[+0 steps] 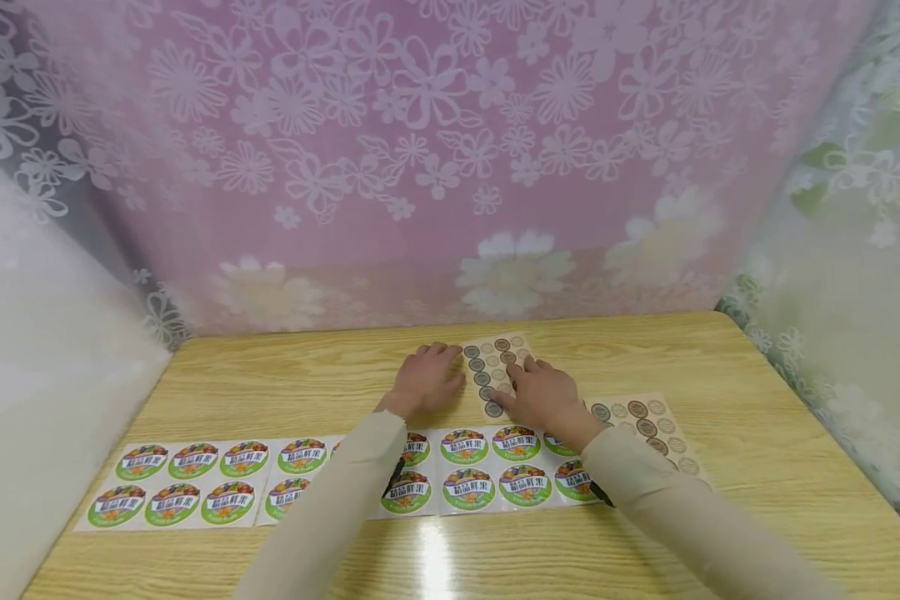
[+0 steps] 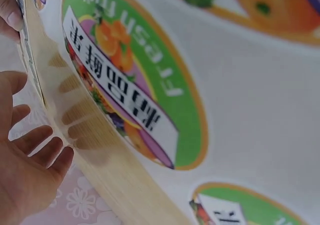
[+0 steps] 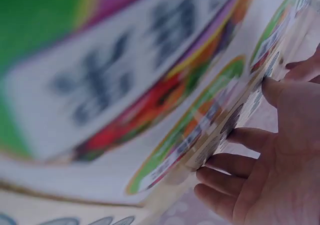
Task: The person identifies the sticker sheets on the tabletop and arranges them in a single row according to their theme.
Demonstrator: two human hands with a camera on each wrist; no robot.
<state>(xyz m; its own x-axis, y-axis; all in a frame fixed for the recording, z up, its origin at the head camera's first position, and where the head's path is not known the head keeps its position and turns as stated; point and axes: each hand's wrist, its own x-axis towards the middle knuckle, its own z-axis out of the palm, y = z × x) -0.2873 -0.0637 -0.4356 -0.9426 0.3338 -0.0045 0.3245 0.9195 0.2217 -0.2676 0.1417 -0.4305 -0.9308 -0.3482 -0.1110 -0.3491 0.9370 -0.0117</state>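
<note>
A small beige sheet of round grey and brown stickers (image 1: 493, 362) lies on the table near its back. My right hand (image 1: 546, 392) rests on the sheet's right side, thumb at the lower edge and fingers spread over the stickers. At the left edge is my left hand (image 1: 424, 380), fingers extended toward the sheet. In the left wrist view the left hand (image 2: 30, 160) has its fingers loosely spread, reflected faintly on the tabletop. The right wrist view shows the fingertips of the right hand (image 3: 270, 160) against the sticker sheet; neither hand is curled round anything.
Glossy sheets of round fruit labels (image 1: 468, 487) form a long row beneath both forearms. A second beige sticker sheet (image 1: 671, 425) lies right of the right wrist, partly under the sleeve. Behind the wooden table (image 1: 285, 375) hangs a pink floral curtain (image 1: 390, 208).
</note>
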